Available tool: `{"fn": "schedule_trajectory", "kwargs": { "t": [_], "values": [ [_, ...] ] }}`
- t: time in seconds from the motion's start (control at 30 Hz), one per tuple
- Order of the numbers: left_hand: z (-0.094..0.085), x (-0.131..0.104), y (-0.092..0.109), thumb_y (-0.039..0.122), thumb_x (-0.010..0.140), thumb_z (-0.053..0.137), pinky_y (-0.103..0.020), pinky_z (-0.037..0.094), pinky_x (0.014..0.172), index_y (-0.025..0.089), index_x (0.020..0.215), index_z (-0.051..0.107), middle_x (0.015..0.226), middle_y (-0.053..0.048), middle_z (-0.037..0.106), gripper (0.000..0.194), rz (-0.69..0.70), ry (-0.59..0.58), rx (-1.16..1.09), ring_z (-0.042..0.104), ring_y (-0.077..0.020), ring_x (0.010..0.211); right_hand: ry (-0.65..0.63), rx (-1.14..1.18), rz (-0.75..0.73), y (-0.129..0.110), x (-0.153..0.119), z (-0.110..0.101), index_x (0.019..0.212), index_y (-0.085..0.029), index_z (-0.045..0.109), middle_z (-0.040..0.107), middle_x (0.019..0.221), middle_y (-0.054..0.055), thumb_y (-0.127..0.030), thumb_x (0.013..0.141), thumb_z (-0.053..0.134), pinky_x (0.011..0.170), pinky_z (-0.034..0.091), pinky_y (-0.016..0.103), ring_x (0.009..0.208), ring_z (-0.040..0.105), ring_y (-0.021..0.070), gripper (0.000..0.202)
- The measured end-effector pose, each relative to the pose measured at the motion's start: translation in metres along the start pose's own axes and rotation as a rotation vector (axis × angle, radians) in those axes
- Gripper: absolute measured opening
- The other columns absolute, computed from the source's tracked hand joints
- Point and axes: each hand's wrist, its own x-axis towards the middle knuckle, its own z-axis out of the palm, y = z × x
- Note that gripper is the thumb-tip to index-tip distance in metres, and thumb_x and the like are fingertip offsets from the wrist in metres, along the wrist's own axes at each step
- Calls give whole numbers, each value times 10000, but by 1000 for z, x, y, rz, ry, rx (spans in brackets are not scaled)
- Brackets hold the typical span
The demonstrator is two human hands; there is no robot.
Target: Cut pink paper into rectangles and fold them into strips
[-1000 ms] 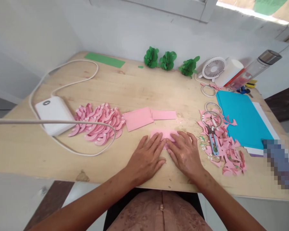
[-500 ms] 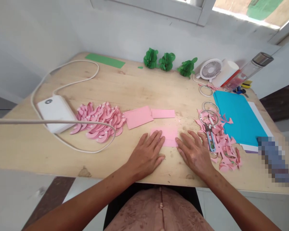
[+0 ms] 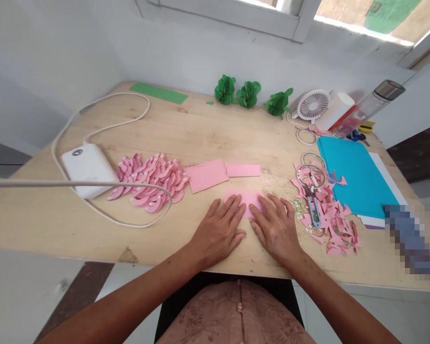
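Observation:
A small piece of pink paper [image 3: 246, 206] lies flat on the wooden table in front of me. My left hand [image 3: 220, 229] rests on its left side, fingers stretched out and pressing down. On its right side lies my right hand [image 3: 276, 227], fingers extended too. The fingers cover both ends of the paper. Just beyond it are a pink paper rectangle [image 3: 208, 176] and a narrower pink strip [image 3: 242, 170]. To the left of these sits a heap of curved pink paper cutouts [image 3: 155, 179].
Right of my hands, pink scraps [image 3: 337, 215] lie with scissors [image 3: 313, 210] and rings. Farther right is a blue folder [image 3: 358, 177]. Green paper trees [image 3: 248, 94], a fan [image 3: 313, 105] and a bottle [image 3: 369, 107] stand at the back. A cable loops near a white power bank [image 3: 89, 169].
My right hand has slid left across the pink paper, closer to my left hand, uncovering bits of scrap at the right. My left hand has stayed in place.

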Motion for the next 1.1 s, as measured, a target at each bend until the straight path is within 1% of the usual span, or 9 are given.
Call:
{"fn": "schedule_trajectory", "kwargs": {
  "t": [0.17,0.27,0.47,0.57,0.67,0.87,0.97,1.1],
  "values": [
    [-2,-1,-3,475,927,439,-507,257,1109,148,1372,460,1508,-143,347,553,5,-6,13,285,-286,1406,7,4,4,3,-2,1,1210,-232,619,572,1303,104,-322,900,561,1032,278,522,1279,389,316,327],
    [-5,-2,-9,506,899,487,-534,221,1122,169,1366,468,1508,-132,351,576,27,-1,36,258,-296,1417,9,11,8,3,-2,2,1209,-231,620,574,1301,101,-315,889,580,1035,275,519,1285,388,318,333],
    [-13,-10,-30,519,900,487,-546,115,1153,197,1351,479,1508,-106,361,555,58,-11,73,251,-279,1422,20,14,5,2,-2,2,1198,-237,625,591,1281,94,-312,905,554,1028,283,522,1273,398,318,311],
    [-16,-17,-41,514,900,491,-539,123,1153,216,1345,484,1496,-95,385,537,43,-18,85,274,-282,1412,23,6,4,2,-1,2,1193,-234,628,599,1267,90,-317,912,544,1027,281,515,1264,405,320,304],
    [-18,-23,-48,506,905,482,-552,142,1143,232,1335,494,1484,-92,405,510,14,-11,89,296,-292,1402,24,5,1,2,-1,2,1193,-232,626,598,1264,90,-318,913,543,1027,282,510,1263,406,318,304],
    [-17,-24,-45,423,927,462,-534,221,1119,205,1321,517,1476,-110,413,453,-54,40,28,317,-300,1387,31,16,-1,2,-2,3,1195,-228,623,599,1257,93,-313,912,546,1031,277,505,1265,403,312,305],
    [-16,-21,-42,397,933,457,-525,244,1115,216,1319,523,1470,-95,424,432,-45,36,-21,320,-298,1385,29,18,9,3,-3,2,1188,-226,627,596,1255,98,-316,913,545,1031,280,507,1262,403,313,301],
    [-13,-20,-41,386,940,446,-520,273,1105,221,1285,554,1449,-86,455,397,-27,27,-49,364,-296,1359,53,34,9,1,-1,1,1183,-237,628,584,1267,99,-320,907,557,1037,281,516,1262,405,315,297]
  ]
}}
